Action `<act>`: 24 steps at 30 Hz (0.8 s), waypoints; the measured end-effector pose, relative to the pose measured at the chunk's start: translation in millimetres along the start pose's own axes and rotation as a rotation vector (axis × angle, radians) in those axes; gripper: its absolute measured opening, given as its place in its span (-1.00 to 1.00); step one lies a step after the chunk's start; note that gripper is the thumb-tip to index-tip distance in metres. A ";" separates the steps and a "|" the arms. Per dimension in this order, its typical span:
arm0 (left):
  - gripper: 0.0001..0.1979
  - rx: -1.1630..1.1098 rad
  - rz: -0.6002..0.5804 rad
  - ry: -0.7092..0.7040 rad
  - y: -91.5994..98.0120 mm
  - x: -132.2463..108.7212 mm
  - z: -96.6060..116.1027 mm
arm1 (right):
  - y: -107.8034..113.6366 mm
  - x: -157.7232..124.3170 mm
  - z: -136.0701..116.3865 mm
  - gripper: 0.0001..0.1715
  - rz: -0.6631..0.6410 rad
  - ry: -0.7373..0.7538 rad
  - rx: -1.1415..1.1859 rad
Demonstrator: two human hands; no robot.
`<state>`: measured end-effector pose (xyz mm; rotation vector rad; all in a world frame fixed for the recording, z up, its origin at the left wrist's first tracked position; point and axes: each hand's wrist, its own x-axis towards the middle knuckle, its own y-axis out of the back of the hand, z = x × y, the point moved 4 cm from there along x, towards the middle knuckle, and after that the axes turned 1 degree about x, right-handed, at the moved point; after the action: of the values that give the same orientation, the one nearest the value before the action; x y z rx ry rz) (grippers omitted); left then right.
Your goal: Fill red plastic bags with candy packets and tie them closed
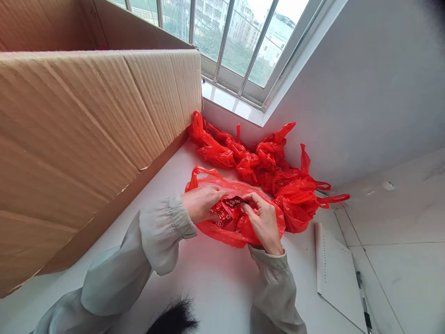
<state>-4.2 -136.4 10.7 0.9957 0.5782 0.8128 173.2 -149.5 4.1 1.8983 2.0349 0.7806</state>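
Note:
An opened red plastic bag (229, 239) lies on the white surface in front of me, its mouth spread wide. Inside it are small red packets (221, 214) with white printing, one of them with a dark brown-red label (233, 201). My left hand (200, 203) reaches in from the left, closed at the edge of a red packet, its fingertips partly hidden. From the right, my right hand (263, 221) pinches the dark-labelled packet between thumb and fingers. Both forearms wear loose grey-green sleeves.
Several tied red bags (267, 171) lie in a row along the wall. A large open cardboard box (104, 130) stands at the left. On the right are a white notepad (339, 273) and a black pen (364, 301). A barred window (239, 41) is behind.

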 end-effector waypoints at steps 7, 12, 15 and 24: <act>-0.77 -0.065 0.005 -0.046 5.5 12.6 8.9 | -2.4 -0.9 1.6 -0.87 0.014 -0.069 0.101; -0.90 -0.053 0.060 0.028 -3.7 19.8 -1.7 | -3.1 -1.5 -2.8 -0.86 0.040 -0.016 0.066; -0.96 -0.072 0.109 0.074 -7.6 23.2 -10.0 | -5.8 -1.6 -1.3 -0.88 -0.017 0.002 0.056; -0.90 -0.084 0.150 0.028 -7.2 27.3 -10.0 | -19.4 -1.1 1.6 -0.84 -0.099 0.031 0.007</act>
<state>6.5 -111.5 -1.8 0.9595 0.4939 0.9776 157.8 -150.4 -7.8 1.7847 2.1339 0.7836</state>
